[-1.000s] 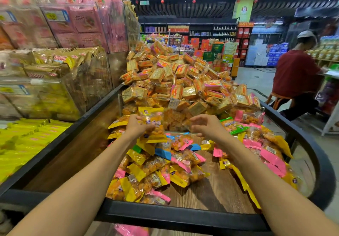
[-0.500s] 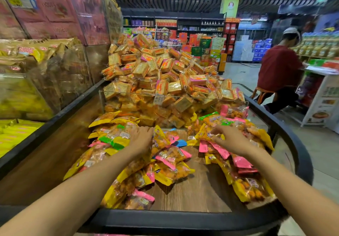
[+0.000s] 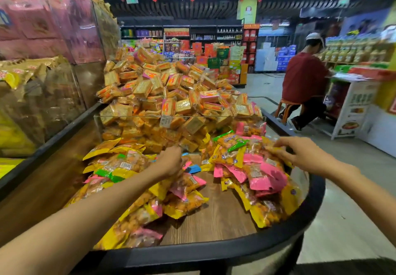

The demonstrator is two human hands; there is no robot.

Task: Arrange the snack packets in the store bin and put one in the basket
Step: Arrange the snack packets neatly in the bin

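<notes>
Seated person in red shirt (image 3: 304, 77), heaped orange biscuit packs (image 3: 171, 95), background shelves (image 3: 182, 34).

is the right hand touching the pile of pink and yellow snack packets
Touching: the head view shows the right hand with spread fingers resting on the pile of pink and yellow snack packets.

snack packets (image 3: 252, 167) in store bin (image 3: 214, 251), stacked packs (image 3: 171, 95) behind divider (image 3: 137, 119)

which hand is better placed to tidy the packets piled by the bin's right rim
Right. The right hand already rests on the pink and yellow snack packets heaped beside the curved black bin rim, while the left hand is over the middle pile.
</notes>
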